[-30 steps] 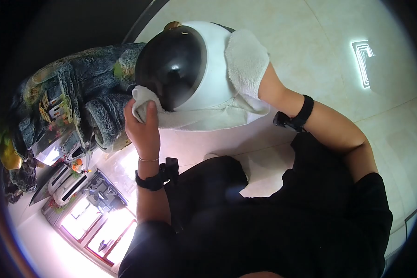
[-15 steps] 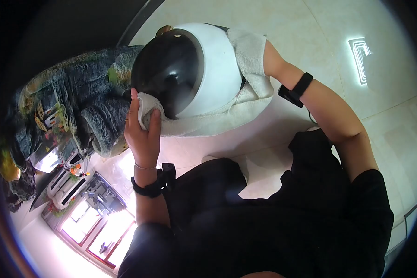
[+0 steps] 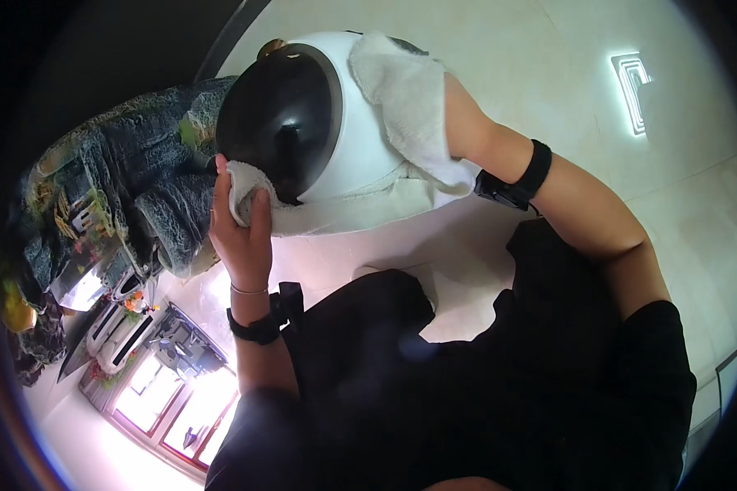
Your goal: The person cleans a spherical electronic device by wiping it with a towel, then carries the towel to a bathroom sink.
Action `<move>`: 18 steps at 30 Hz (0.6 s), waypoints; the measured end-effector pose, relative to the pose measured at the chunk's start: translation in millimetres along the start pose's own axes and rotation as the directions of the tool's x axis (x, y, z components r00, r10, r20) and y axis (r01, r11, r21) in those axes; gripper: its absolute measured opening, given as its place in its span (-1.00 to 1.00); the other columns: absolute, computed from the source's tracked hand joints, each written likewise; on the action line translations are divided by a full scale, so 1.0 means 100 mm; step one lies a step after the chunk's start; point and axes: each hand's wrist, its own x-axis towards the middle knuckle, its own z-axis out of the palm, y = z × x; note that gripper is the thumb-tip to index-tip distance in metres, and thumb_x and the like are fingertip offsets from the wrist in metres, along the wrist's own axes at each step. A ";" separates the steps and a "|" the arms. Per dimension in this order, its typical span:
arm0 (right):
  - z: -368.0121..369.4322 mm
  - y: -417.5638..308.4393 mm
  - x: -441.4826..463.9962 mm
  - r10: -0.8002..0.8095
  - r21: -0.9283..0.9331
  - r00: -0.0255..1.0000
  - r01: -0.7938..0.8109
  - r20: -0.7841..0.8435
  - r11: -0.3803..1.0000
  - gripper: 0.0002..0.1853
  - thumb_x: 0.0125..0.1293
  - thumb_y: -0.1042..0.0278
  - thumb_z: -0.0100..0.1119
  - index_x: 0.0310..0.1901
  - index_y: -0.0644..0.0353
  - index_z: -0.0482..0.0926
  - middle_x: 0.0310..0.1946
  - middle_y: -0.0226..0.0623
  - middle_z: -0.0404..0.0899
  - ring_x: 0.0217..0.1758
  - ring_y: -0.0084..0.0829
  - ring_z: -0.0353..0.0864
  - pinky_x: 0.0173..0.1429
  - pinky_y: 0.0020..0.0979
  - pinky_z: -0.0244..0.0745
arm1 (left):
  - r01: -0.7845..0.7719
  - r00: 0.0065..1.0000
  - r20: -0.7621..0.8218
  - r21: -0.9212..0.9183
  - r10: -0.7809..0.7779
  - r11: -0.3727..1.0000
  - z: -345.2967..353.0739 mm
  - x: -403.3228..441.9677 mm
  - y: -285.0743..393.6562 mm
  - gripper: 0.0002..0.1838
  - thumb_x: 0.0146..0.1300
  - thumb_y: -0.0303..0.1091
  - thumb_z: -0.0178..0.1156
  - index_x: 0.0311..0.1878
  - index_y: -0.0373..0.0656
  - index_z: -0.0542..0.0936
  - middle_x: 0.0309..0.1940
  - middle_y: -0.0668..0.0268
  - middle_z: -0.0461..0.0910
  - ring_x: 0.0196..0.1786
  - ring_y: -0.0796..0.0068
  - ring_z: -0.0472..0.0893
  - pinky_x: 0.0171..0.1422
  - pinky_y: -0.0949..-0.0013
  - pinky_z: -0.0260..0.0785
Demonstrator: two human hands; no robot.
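Note:
A large rounded white object (image 3: 356, 135) with a glossy black domed front (image 3: 278, 114) stands before me. A pale cloth (image 3: 344, 213) runs along its near side. At its left end my left hand (image 3: 241, 225) grips a bunched fold of the cloth between thumb and fingers, beside the lower edge of the black dome. My right hand is under the other part of the cloth, which lies over the right side of the white shell; its fingers are hidden, and only the wrist comes out of the cloth.
Dark sculpted rockwork (image 3: 139, 164) stands directly left of the white object. Beyond it at the lower left are a bright window (image 3: 176, 409) and a white vehicle-like shape (image 3: 119, 335). Pale floor tiles (image 3: 540, 74) reflect a light at the right.
The right hand with its cloth went outward and down, then back up and left over the white shell. The white object and my left hand appear slightly farther left in view.

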 end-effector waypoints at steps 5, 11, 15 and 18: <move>-0.38 0.04 0.31 0.419 -0.309 0.832 -0.316 0.364 0.897 -0.73 0.20 0.34 0.10 -0.06 0.15 0.55 -0.16 -0.13 0.60 -0.08 -0.22 0.58 0.01 -0.36 0.44 | 0.027 0.999 0.038 -0.040 -0.025 0.999 -0.02 0.02 -0.02 -0.47 0.24 -0.41 0.12 0.25 -0.38 0.29 0.29 0.10 0.31 0.19 0.34 0.43 0.26 0.35 0.25; -0.23 0.14 0.25 0.288 -0.422 0.914 -0.149 0.288 0.894 -0.70 0.21 0.28 0.04 -0.08 0.24 0.54 -0.22 -0.07 0.61 -0.17 -0.16 0.59 -0.06 -0.33 0.45 | 0.005 1.000 0.013 -0.037 -0.005 0.999 0.00 0.03 -0.01 -0.49 0.20 -0.39 0.16 0.21 -0.36 0.33 0.26 0.08 0.35 0.14 0.26 0.49 0.18 0.33 0.32; -0.24 0.18 0.20 0.231 -0.179 0.954 -0.197 0.191 0.964 -0.71 0.21 0.26 -0.03 -0.18 0.27 0.57 -0.26 -0.01 0.60 -0.17 -0.08 0.57 -0.07 -0.24 0.44 | -0.044 0.998 -0.035 -0.014 0.044 0.999 0.03 0.05 -0.05 -0.49 0.18 -0.36 0.19 0.17 -0.34 0.37 0.22 0.05 0.39 0.06 0.19 0.56 0.10 0.30 0.40; -0.17 -0.02 0.20 0.141 -0.097 0.978 -0.127 0.152 0.987 -0.70 0.20 0.26 -0.09 -0.18 0.23 0.57 -0.23 0.01 0.60 -0.16 -0.07 0.58 -0.08 -0.16 0.45 | -0.028 0.999 -0.020 -0.028 0.028 0.999 0.02 0.05 0.01 -0.49 0.19 -0.33 0.19 0.18 -0.34 0.36 0.22 0.05 0.39 0.06 0.19 0.56 0.12 0.30 0.39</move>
